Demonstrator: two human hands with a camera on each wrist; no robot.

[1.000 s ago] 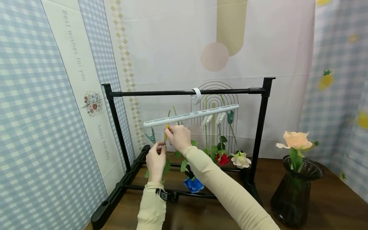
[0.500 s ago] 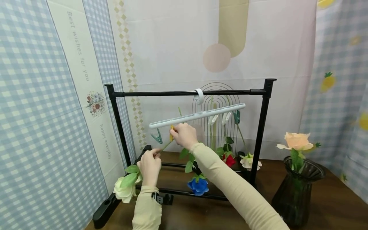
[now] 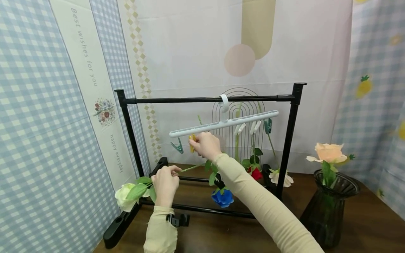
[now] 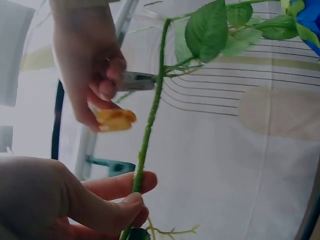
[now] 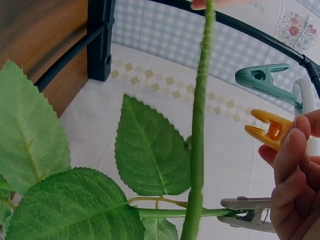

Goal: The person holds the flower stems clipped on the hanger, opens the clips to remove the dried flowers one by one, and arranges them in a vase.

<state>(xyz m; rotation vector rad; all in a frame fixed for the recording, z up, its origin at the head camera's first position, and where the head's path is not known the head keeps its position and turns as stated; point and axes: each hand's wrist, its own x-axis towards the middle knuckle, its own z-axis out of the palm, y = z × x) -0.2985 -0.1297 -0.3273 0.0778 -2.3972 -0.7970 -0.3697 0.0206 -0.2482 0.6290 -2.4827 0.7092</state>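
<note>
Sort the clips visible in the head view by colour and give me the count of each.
Teal clips: 2
White clips: 2
Yellow clip: 1, pinched by the right hand
Total: 5 clips

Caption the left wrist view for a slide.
Left hand pinches a green stem; right hand holds a yellow clip.
</note>
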